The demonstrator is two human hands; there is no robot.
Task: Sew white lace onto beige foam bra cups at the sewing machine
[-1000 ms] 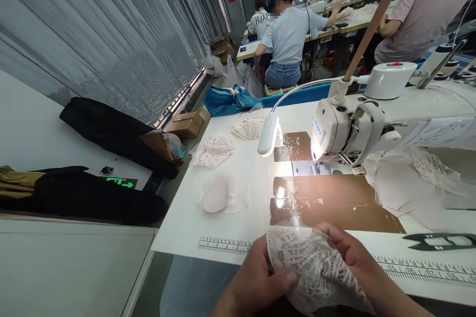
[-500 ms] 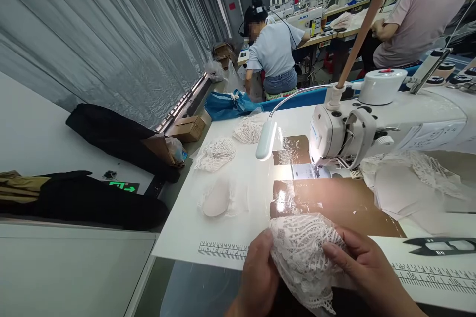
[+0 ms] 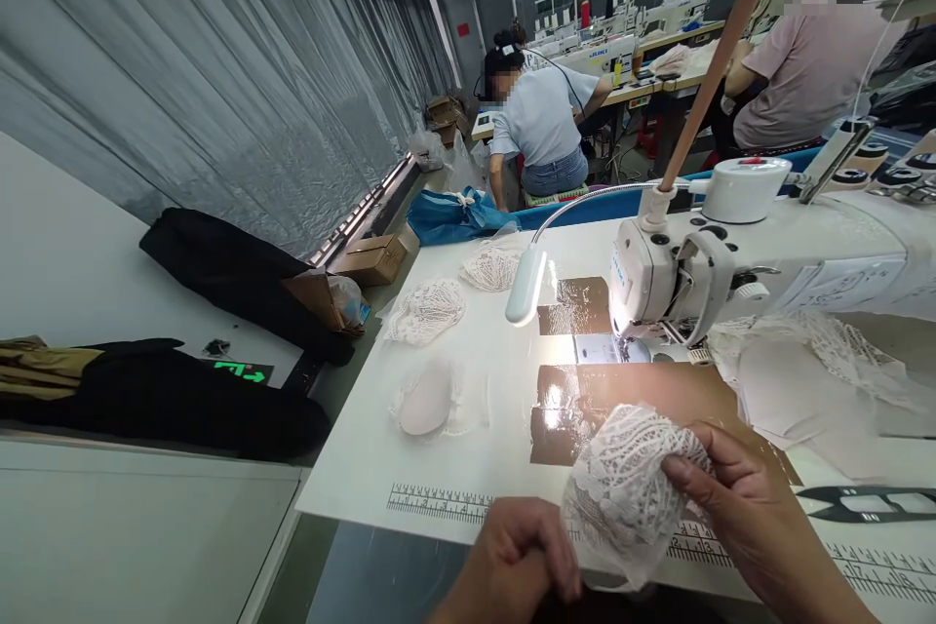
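Observation:
A white lace cup-shaped piece (image 3: 625, 492) is held up over the front edge of the white table. My right hand (image 3: 738, 492) pinches its upper right side between thumb and fingers. Next to the lace's lower left side is my left hand (image 3: 523, 551), its fingers curled; what they hold, if anything, is hidden. Behind the lace stands a white sewing machine (image 3: 658, 273), its needle area lit. Left of the machine lie two lace pieces (image 3: 426, 312) (image 3: 489, 265) and a smooth pale cup (image 3: 426, 400) with sheer edging.
Dark thread snips (image 3: 870, 504) lie at the right. Lace and fabric pieces (image 3: 797, 380) are heaped beside the machine. A lamp (image 3: 526, 285) hangs over the table (image 3: 351, 453). A blue bundle (image 3: 453, 213) sits beyond it. Two people (image 3: 545, 112) (image 3: 811, 68) sit at machines farther back.
The lace piece has moved up and right with my right hand and turned. My left hand has shifted from its left edge to lower down, fingers now curled.

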